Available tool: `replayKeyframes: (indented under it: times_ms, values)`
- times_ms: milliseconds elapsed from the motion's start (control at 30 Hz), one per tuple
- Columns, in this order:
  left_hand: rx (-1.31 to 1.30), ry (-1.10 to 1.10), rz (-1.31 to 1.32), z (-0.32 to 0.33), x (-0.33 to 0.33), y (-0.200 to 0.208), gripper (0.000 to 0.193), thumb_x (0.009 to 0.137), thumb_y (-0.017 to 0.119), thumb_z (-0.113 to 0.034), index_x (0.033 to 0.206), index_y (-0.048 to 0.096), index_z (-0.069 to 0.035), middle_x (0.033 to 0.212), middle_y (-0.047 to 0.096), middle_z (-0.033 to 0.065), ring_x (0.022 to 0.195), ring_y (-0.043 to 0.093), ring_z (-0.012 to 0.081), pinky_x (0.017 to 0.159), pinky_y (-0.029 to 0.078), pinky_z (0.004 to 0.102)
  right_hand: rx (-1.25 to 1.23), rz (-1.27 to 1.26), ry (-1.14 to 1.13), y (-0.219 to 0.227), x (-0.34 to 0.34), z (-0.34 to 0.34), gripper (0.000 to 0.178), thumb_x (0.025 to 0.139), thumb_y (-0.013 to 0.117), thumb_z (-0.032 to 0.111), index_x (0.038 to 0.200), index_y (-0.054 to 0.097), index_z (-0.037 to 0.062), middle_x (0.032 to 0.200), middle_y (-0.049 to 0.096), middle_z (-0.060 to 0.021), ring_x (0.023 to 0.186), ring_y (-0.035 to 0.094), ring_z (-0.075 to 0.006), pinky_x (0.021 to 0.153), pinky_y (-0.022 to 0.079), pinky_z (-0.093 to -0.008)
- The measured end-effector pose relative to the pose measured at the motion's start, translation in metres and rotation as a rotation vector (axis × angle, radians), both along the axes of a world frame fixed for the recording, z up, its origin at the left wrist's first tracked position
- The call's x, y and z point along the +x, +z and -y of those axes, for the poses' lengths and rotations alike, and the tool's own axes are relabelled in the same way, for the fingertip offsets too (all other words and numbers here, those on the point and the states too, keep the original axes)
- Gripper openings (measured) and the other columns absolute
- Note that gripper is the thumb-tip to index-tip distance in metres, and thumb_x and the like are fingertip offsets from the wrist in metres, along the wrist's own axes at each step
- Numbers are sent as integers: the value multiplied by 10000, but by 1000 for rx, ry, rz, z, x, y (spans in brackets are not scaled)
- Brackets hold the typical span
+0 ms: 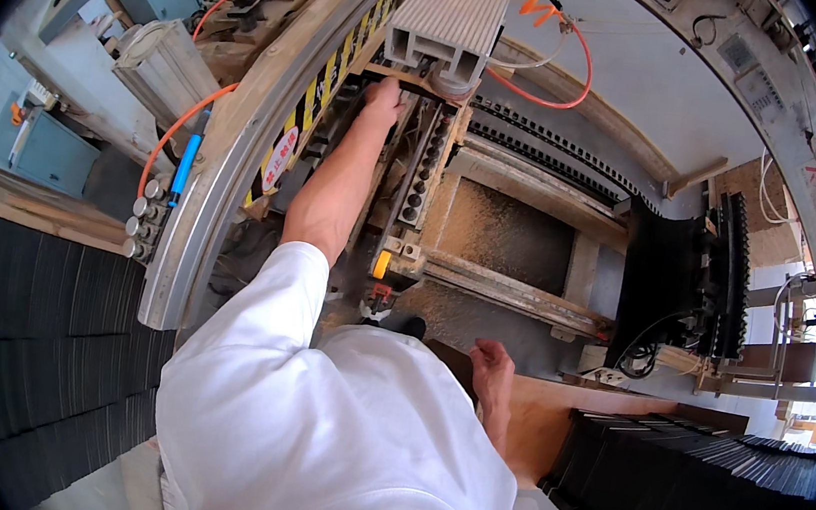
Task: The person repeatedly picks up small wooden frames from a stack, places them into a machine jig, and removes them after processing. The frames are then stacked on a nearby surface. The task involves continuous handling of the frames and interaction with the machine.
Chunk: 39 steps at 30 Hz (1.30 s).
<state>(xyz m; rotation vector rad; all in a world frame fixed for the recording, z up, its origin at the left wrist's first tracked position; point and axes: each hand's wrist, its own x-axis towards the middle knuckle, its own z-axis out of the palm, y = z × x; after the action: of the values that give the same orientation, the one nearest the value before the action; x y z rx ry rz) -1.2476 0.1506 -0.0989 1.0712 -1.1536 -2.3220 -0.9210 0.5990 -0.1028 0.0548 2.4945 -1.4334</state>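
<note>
Reaching forward with the left hand (pixel 383 94), arm fully extended into the machine bed (pixel 506 231). Resting fingers against the near end of the grey ribbed hollow plank (pixel 456 14), just below its open end; whether closed around an edge or merely pressing flat: cannot tell, fingers being hidden behind the back of the hand. Lying lengthwise on the machine, plank running away toward the top of the view, its cut end overhanging a round clamp pad (pixel 455 84).

Hanging low at the right side, the right hand (pixel 491 358), loosely curled, holding nothing, hovering just above a brown board (pixel 550 417) beside a stack of dark flat strips (pixel 706 470).

Risks, as judged from this position:
- Working with the left hand between the plank end and the row of dark rollers (pixel 426 161); likely pinching if the plank shifts or the clamp closes.
- Leaning far over the curved guard rail with yellow-black hazard striping (pixel 321 94); loose white sleeve (pixel 273 290) hanging near moving parts, possibly snagging.
- Trailing orange hose (pixel 559 81) near the plank end; possibly catching during feeding.
- Sawdust coating the bed; possibly reducing grip and letting the plank slide.
</note>
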Motion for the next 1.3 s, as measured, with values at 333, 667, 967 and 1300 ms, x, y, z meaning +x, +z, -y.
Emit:
replayKeyframes:
  times_ms: [333,667,967,1300]
  values:
    - [267,107,-230,-3,0,-23,456,887,624,-236,1258,441,-44,1212,504,145,1133,480,296,995,395,497,92,-39,88,8,-26,-3,196,807,644,109,956,641,-18,861,680,-154,811,663,-211,728,514,-301]
    - [304,112,-190,-6,27,-9,309,956,465,-398,1038,521,-105,1044,602,85,892,611,268,868,419,487,167,-456,579,74,-103,97,134,795,602,95,915,611,34,849,633,-192,776,615,-380,675,502,-427]
    - [424,-3,-354,-18,73,-17,259,849,529,-92,1106,510,-121,1158,515,77,1123,472,266,952,406,475,302,-1078,854,107,-253,286,306,765,601,103,1057,573,18,954,598,-180,933,581,-361,825,474,-407]
    - [260,-48,-358,-44,162,-6,225,947,420,-173,1088,517,-26,1099,580,114,995,568,264,877,468,444,708,-727,987,88,-269,351,384,718,696,178,1018,528,8,897,648,-213,906,615,-394,776,502,-431]
